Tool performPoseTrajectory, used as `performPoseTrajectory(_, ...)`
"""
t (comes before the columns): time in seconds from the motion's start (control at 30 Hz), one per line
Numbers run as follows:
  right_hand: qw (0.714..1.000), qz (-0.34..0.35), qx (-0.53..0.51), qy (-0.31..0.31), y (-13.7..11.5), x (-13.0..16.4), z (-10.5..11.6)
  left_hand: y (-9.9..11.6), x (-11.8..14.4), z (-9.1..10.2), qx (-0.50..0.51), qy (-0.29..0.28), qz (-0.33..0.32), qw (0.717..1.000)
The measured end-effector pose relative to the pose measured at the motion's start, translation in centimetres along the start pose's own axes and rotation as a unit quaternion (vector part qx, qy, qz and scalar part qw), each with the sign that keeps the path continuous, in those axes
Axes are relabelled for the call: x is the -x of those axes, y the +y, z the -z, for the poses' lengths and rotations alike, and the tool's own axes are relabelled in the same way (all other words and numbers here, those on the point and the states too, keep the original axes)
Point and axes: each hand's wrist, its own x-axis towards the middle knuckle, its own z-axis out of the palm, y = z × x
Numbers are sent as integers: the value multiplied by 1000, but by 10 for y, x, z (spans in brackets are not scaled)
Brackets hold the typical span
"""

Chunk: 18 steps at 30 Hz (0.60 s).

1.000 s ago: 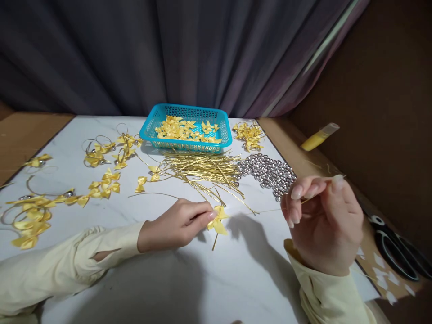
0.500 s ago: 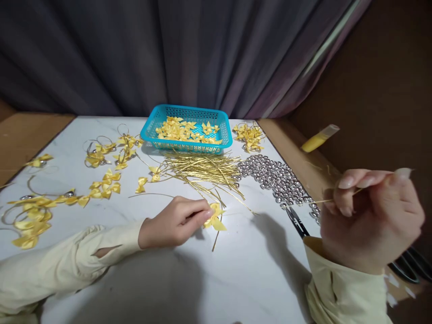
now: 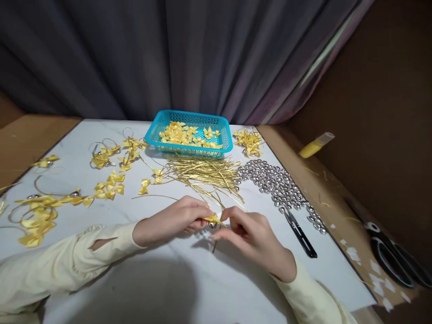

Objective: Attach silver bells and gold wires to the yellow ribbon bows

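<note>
My left hand (image 3: pixel 191 216) pinches a yellow ribbon bow (image 3: pixel 213 218) above the white table. A small silver bead (image 3: pixel 212 224) shows just under the bow. Close on the bow's right side is my right hand (image 3: pixel 254 236), its thumb and forefinger curved but apart. The forefinger tip is by the bow's edge; whether it touches cannot be made out. A gold wire (image 3: pixel 213 246) lies below the bow, partly hidden by the fingers. Behind the hands spreads a pile of gold wires (image 3: pixel 205 173).
A blue basket (image 3: pixel 189 150) of yellow bows stands at the back. Silver beads (image 3: pixel 273 180) are spread at right, near black thread snips (image 3: pixel 300 234). Finished-looking bows with wire (image 3: pixel 37 220) lie left. Scissors (image 3: pixel 388 256) and a yellow tube (image 3: pixel 315 145) lie beyond the right edge.
My right hand has come down and left from the raised position at far right, where it held a thin strand, to the bow. My left hand keeps the bow, now tilted.
</note>
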Motion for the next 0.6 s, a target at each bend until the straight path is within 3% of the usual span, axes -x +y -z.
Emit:
performPoseTrajectory(0.1,998,-17,-15,-51,1,-2,-1,0,0,1,-19,-22,-9,1000)
performPoseTrajectory(0.17,997,-46,-53,-45,-1,-3,-1,1,-1,4,-26,-21,-28,999)
performPoseTrajectory(0.23,988,-98,-118,-17,-4,-4,0,2,-2,7,-56,28,-80,995)
performPoseTrajectory(0.33,952,-172,-253,26,-4,-5,-2,6,-2,10,-118,107,-173,972)
performPoseTrajectory(0.47,898,-198,-387,64,4,-5,-8,8,1,7,-129,45,-191,972)
performPoseTrajectory(0.6,890,-193,-406,80,12,-4,-15,4,2,1,-132,43,-195,971)
